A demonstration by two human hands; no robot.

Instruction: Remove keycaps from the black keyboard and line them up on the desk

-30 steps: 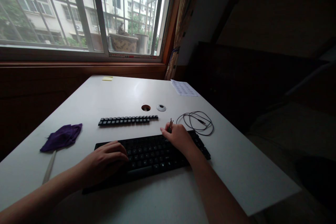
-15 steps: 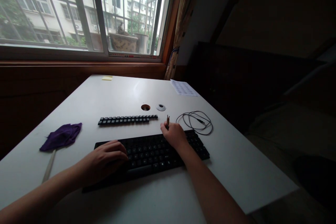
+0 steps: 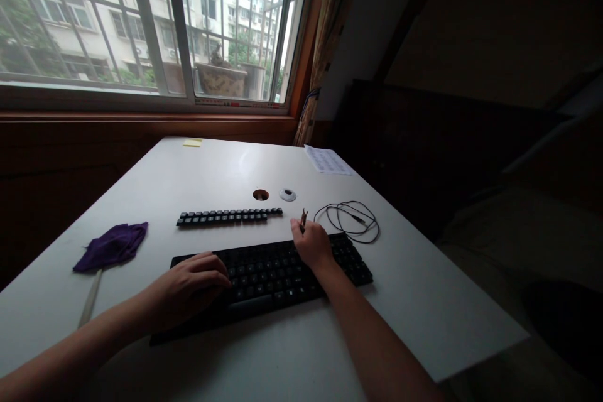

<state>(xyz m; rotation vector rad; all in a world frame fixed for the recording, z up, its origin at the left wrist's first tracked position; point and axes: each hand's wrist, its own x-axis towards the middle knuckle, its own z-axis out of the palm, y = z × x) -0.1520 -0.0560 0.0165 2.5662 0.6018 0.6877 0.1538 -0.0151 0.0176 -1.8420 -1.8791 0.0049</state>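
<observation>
A black keyboard [image 3: 264, 276] lies at a slant on the white table before me. My left hand [image 3: 195, 282] rests over its left part, fingers together and bent down against the keys; the thumb is hidden. My right hand [image 3: 311, 244] is closed above the keyboard's upper right side. From its fist sticks the brownish two-pronged end of a small tool [image 3: 304, 220], which looks like a pair of tweezers; its lower end is hidden. Beyond the keyboard stand loose black keycaps [image 3: 226, 217] in two rows.
On the right lies a coiled black cable [image 3: 358, 220]. A purple cloth [image 3: 113, 246] and a pale flat strip [image 3: 90, 298] are at left. Farther back are a round table hole [image 3: 260, 195], a grey ring cover [image 3: 287, 195], printed paper [image 3: 328, 160] and yellow notes [image 3: 193, 142].
My right hand has shifted very slightly and the tool's pronged end has tilted a little to the right. The left hand stays on the keyboard. The view has moved slightly.
</observation>
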